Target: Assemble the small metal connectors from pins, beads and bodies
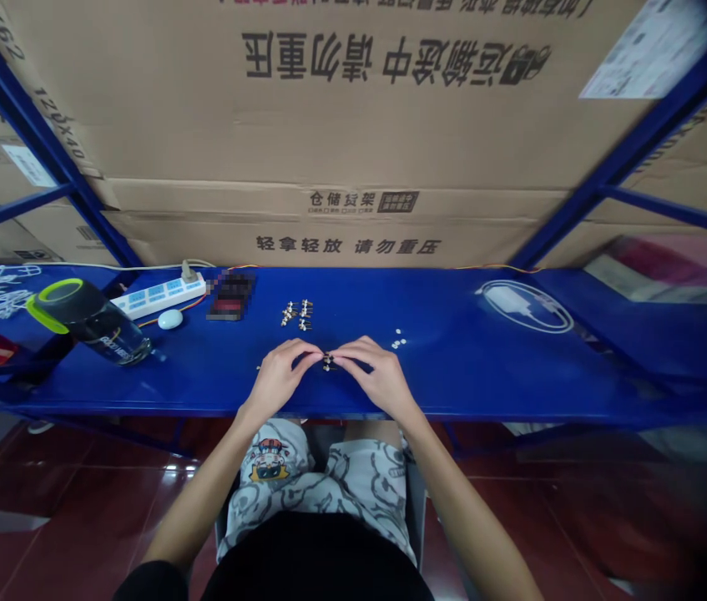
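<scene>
My left hand (281,370) and my right hand (381,373) meet above the front of the blue table, thumb and fingertips pinched together. Between them is a small dark part with light metallic bits (328,362); its exact kind is too small to make out, and the fingertips hide some of it. Beyond my left hand lies a group of small white, dark and brass-coloured parts (305,310). To the right, past my right hand, several tiny white round pieces (397,341) are scattered on the tabletop.
On the left stand a dark bottle with a green loop (108,330), a white power strip (162,294), a white rounded object (170,319) and a dark blurred object (231,297). A coiled white cable (544,313) lies right. Cardboard (340,142) backs the blue table (484,376).
</scene>
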`<state>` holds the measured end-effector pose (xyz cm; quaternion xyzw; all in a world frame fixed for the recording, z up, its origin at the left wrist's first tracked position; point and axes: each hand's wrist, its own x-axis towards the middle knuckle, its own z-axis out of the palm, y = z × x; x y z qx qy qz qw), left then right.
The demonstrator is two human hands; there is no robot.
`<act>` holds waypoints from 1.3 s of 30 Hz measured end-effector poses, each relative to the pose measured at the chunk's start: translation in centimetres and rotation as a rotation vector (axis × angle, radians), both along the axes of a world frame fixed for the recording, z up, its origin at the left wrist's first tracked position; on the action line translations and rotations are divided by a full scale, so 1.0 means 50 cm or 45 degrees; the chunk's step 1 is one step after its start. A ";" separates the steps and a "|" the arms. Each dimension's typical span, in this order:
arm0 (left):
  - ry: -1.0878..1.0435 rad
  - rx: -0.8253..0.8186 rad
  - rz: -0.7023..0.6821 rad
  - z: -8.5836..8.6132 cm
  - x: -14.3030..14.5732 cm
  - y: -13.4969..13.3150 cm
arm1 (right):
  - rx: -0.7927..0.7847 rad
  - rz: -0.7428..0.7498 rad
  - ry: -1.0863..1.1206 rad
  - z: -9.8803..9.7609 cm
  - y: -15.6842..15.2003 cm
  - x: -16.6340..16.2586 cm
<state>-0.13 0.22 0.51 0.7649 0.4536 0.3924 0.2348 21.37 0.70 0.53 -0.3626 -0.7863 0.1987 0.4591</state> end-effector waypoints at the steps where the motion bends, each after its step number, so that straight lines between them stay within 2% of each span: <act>1: -0.041 -0.013 0.004 0.001 0.000 0.000 | -0.007 -0.026 0.015 0.000 -0.001 -0.002; 6: -0.150 -0.062 -0.032 0.008 -0.001 -0.003 | -0.103 -0.041 0.067 -0.003 -0.003 -0.002; 21: -0.184 -0.030 -0.086 0.011 0.000 -0.009 | -0.109 0.007 0.059 -0.018 -0.007 -0.001; 29: -0.208 -0.019 -0.086 0.014 0.001 -0.010 | -0.082 0.006 0.011 -0.025 -0.006 0.000; 39: -0.238 -0.042 -0.123 0.017 0.000 -0.013 | 0.048 0.034 0.041 -0.016 -0.012 0.000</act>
